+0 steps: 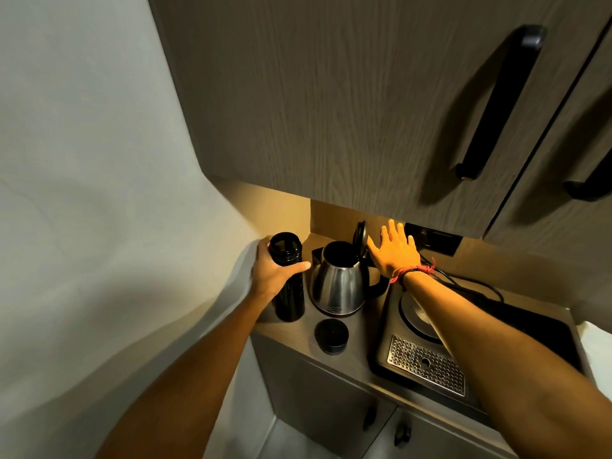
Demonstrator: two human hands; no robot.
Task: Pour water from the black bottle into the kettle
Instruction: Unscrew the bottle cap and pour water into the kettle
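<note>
On wood counter (299, 329), L hand (271, 270) grips cylindrical blk bottle (288, 289), steel kettle (337, 286)

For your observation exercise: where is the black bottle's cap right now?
In the head view, the cap lies on the counter near its front edge, just in front of the open kettle and right of the black bottle.

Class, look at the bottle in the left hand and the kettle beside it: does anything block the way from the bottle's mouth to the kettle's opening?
Nothing visible does. The black bottle, uncapped and gripped by the left hand, stands just left of the kettle. The kettle's lid is up, the right hand beside it, and the bottle cap lies nearer on the counter.
</note>
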